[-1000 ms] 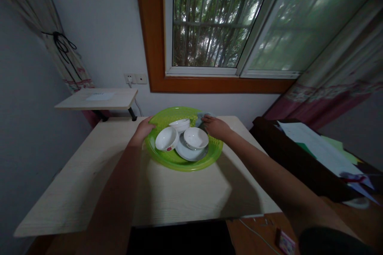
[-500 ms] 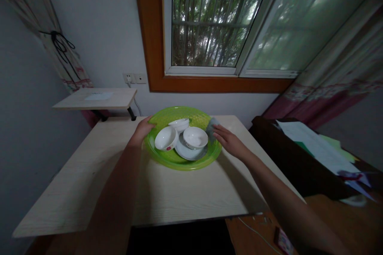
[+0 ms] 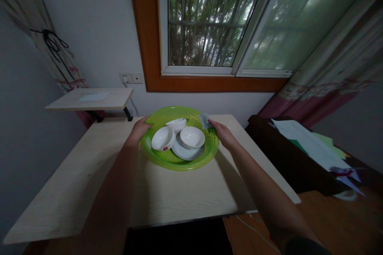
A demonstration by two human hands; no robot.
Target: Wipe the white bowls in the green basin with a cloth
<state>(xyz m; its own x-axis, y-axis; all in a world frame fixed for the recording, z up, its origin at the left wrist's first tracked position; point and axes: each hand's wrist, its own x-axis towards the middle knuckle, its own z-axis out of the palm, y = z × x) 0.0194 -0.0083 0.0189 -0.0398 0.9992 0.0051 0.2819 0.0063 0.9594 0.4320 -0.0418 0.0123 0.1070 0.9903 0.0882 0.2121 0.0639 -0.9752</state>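
Note:
A round green plastic basin [image 3: 179, 165] rests on the table with crockery in it. Inside are three white bowls: one tilted at the left [image 3: 163, 138], one at the back [image 3: 176, 124], and one [image 3: 192, 137] sitting on a white plate [image 3: 183, 152]. My left hand [image 3: 139, 128] grips the basin's left rim, fingers partly hidden over the edge. At the right rim, my right hand [image 3: 223, 131] has its fingers closed on a greyish cloth [image 3: 205, 120], which hangs over the inner side of the basin.
A small raised shelf [image 3: 113, 101] with a paper on it stands at the table's back left. Wall sockets [image 3: 131, 78] and a window are behind the table [image 3: 179, 195]. To the right, a dark brown piece of furniture [image 3: 278, 159] bears papers. A cable lies on the floor below.
My right hand's fingers have closed onto the rim with the cloth, which now shows flatter inside the basin. The view has shifted slightly; my left hand keeps its place on the rim.

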